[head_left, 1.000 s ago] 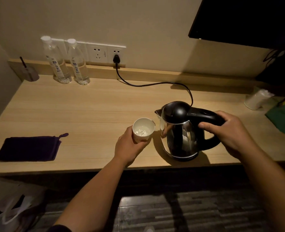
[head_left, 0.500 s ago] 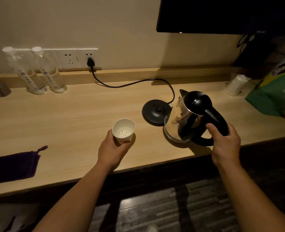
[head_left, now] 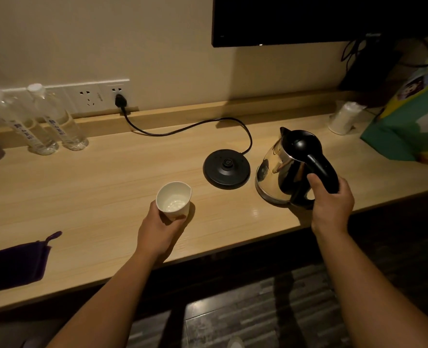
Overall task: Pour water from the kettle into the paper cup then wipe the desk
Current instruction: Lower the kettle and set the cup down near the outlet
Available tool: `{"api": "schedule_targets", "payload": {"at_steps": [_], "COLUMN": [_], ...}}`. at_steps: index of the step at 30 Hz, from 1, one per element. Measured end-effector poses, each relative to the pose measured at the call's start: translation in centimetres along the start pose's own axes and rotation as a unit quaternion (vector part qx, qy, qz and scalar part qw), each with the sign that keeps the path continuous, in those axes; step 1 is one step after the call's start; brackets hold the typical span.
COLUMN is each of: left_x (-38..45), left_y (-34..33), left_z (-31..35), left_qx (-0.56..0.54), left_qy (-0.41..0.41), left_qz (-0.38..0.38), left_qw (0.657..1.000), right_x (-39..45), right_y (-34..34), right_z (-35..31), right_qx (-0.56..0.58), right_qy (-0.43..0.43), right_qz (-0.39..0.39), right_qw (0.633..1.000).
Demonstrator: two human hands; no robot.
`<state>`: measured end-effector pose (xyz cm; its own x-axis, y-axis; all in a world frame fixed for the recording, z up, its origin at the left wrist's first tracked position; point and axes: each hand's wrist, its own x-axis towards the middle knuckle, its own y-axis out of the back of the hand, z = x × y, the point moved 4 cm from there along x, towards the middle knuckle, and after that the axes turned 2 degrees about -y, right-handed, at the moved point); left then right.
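A steel kettle (head_left: 273, 169) with a black lid and handle is off its round black base (head_left: 226, 169), to the right of it, its foot close to the wooden desk (head_left: 107, 187). My right hand (head_left: 332, 204) grips the handle. My left hand (head_left: 161, 228) holds a white paper cup (head_left: 174, 199) upright near the desk's front edge; a little water glints in its bottom. A dark purple cloth (head_left: 14, 264) lies at the front left of the desk.
Two clear water bottles (head_left: 44, 119) stand at the back left under a wall socket, where the base's black cord (head_left: 183, 129) is plugged in. A wrapped stack of cups (head_left: 343, 118) and a green bag (head_left: 408, 124) sit at the right. A dark screen hangs above.
The kettle has left the cup's side and moved right, past its uncovered base, and come lower and more upright. The cup stays in my left hand. The view has swung right.
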<state>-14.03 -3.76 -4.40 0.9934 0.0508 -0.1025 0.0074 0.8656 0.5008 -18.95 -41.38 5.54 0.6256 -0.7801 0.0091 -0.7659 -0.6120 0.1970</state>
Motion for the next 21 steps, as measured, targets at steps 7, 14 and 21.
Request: {"api": "schedule_targets", "payload": {"at_steps": [7,14,21], "left_x": [0.1,-0.2,-0.4], "left_y": [0.0,0.1,0.4], "left_z": [-0.1,0.4,0.9], "left_qx": [0.001,-0.019,-0.01], "left_qy": [-0.004,-0.01,-0.002], "left_qz": [0.002,-0.003,-0.012], "left_qw": [1.0,1.0,1.0], "right_x": [0.7,-3.2,-12.1], "right_y": [0.1,-0.1,-9.0], "right_z": [0.3,-2.8,0.2], "right_qx": [-0.044,-0.289,-0.26], "right_qy": [0.036,0.301,0.275], "right_qz": [-0.036,-0.002,-0.347], "right_qw": [0.998,0.909,0.858]}}
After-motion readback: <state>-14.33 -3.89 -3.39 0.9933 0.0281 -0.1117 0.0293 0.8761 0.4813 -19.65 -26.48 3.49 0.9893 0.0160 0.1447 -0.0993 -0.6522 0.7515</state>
